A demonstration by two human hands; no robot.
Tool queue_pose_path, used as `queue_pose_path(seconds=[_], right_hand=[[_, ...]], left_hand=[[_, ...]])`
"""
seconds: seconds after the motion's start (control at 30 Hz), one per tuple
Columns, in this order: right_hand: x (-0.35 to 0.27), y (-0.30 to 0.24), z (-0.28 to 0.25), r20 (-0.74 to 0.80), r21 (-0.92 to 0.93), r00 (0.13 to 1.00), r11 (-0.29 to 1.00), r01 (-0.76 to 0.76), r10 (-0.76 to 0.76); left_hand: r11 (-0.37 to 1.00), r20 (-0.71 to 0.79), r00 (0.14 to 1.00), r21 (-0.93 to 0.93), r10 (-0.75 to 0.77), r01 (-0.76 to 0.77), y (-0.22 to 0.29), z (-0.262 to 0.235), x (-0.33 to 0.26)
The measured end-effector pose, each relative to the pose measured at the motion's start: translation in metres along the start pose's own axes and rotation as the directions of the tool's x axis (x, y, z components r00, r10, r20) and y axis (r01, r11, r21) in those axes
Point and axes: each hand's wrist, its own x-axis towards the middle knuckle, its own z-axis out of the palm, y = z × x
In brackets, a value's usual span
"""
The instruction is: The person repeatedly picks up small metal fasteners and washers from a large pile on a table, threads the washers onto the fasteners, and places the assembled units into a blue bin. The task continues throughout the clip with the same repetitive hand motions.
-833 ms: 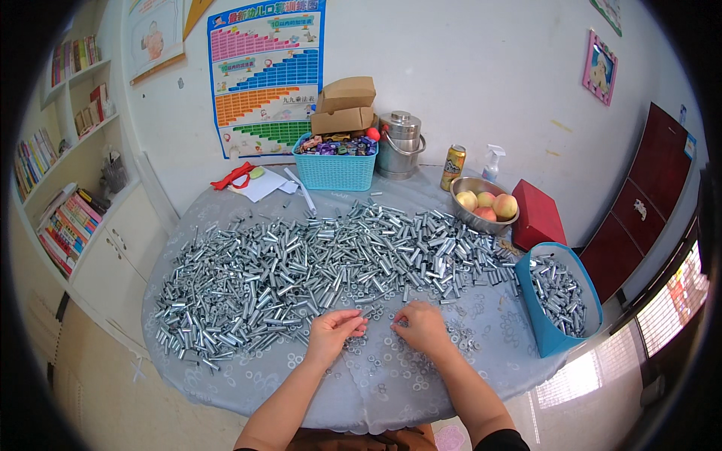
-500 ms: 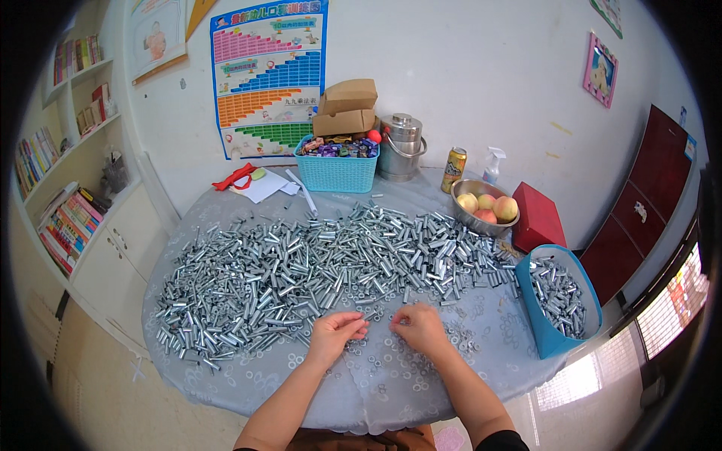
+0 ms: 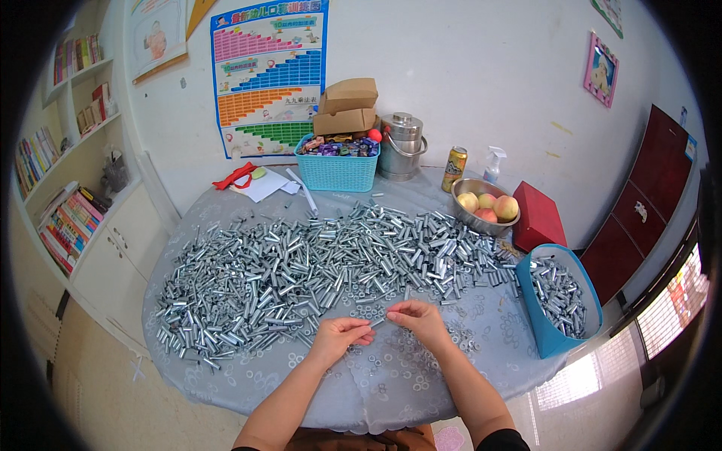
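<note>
Both hands are low over the near middle of the table. My left hand (image 3: pixel 342 340) is closed, its thumb and forefinger pinching one end of a small shiny metal tube (image 3: pixel 377 322). At the tube's other end, the fingertips of my right hand (image 3: pixel 419 323) are pinched together; whether a small ring sits in them is too small to tell. Around and beneath my hands lie loose small metal rings (image 3: pixel 460 337), like washers or nuts. Just beyond them spreads a broad heap of similar metal tubes (image 3: pixel 301 263).
A blue bin (image 3: pixel 553 347) of metal parts stands at the right edge. Along the back are a turquoise basket (image 3: pixel 338 174), a steel pot (image 3: pixel 401 146), a can (image 3: pixel 454 168), a spray bottle (image 3: pixel 493 164), a bowl (image 3: pixel 472 218) of fruit and a red box (image 3: pixel 538 216).
My right hand has moved slightly up and left, to the tube's end. My left hand has turned and dropped a little, and the tube now shows between both hands.
</note>
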Motion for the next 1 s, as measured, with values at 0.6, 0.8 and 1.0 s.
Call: queue_pose_path(seconds=[0.6, 0.8, 1.0], right_hand=[[-0.005, -0.004, -0.025, 0.059, -0.779, 0.978, 0.603, 0.171, -0.201], [-0.005, -0.002, -0.023, 0.066, -0.762, 0.979, 0.623, 0.174, -0.192], [-0.004, -0.004, -0.018, -0.056, -0.709, 0.997, 0.705, -0.003, -0.052]], left_hand=[[0.999, -0.079, 0.997, -0.046, -0.011, 0.007, 0.005, 0.001, 0.000], [0.999, -0.065, 0.998, -0.052, -0.019, 0.016, 0.002, 0.000, 0.001], [0.999, -0.063, 0.998, -0.035, -0.027, 0.025, 0.000, -0.001, 0.002]])
